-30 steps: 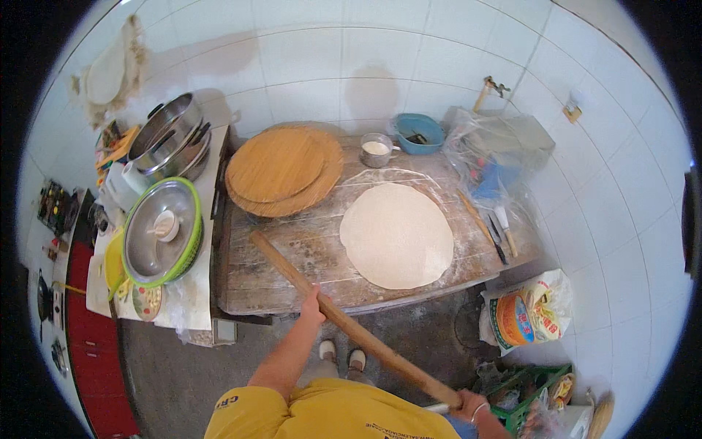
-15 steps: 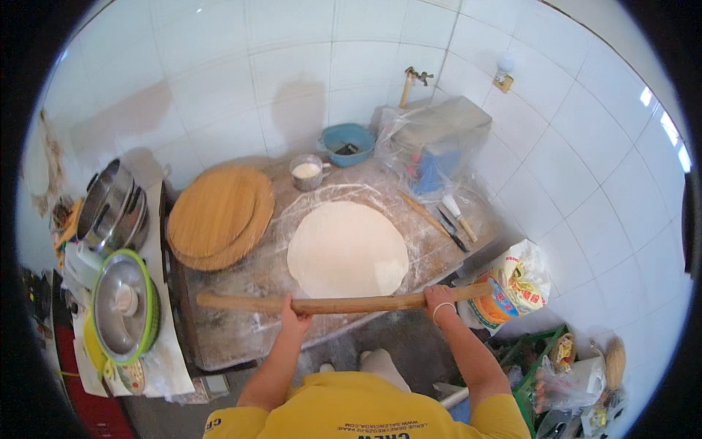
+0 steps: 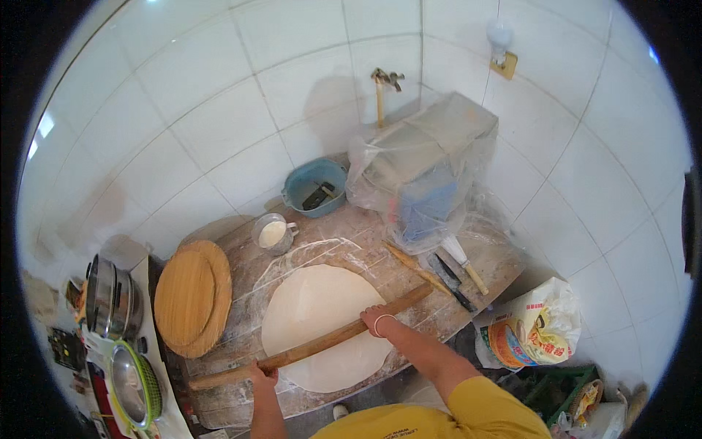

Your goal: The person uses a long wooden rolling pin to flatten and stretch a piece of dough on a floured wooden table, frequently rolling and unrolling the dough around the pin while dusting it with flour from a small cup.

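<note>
Wooden table (image 3: pixel 245 296), floured | white tiled walls (image 3: pixel 197 110) | grip: left hand (image 3: pixel 264 373), right hand (image 3: pixel 378 320) clasping rolling pin (image 3: pixel 314 344)

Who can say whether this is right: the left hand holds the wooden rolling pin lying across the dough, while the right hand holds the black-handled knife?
Not quite: in the head view, the right hand holds the rolling pin, not the knife. The rest stands.

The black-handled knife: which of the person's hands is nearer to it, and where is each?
Right. The right hand is on the rolling pin, left of the black-handled knife; the left hand is on the same pin, much farther left.
</note>
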The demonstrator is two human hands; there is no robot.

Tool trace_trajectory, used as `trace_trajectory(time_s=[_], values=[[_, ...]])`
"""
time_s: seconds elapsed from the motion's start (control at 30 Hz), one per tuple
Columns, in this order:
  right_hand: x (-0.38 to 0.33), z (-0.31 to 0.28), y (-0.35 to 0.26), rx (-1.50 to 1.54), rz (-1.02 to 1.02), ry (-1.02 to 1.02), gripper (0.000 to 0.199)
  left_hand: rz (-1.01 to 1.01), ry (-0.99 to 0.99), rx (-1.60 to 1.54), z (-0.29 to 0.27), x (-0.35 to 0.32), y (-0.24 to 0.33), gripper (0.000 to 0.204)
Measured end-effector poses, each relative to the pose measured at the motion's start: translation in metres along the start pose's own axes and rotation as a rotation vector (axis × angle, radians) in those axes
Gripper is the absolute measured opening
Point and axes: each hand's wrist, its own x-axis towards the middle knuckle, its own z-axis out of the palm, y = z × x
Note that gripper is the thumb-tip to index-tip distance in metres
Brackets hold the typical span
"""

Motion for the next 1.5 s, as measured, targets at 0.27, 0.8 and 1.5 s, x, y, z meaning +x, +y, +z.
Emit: trace_trajectory(time_s=[0.27,0.8,1.5], values=[[-0.008,-0.029,0.142,0.370,0.448,0.237,0.033,0.192,0.034,0.092,-0.032,0.022,-0.015,0.032],[-0.130,-0.423,0.365,0.590,0.448,1.543,0.030,1.567,-0.236,1.325,0.096,-0.086,-0.184,0.066],[-0.055,-0.559,0.571,0.592,0.340,1.474,0.065,1.310,-0.006,0.991,0.072,-0.192,-0.242,0.054]])
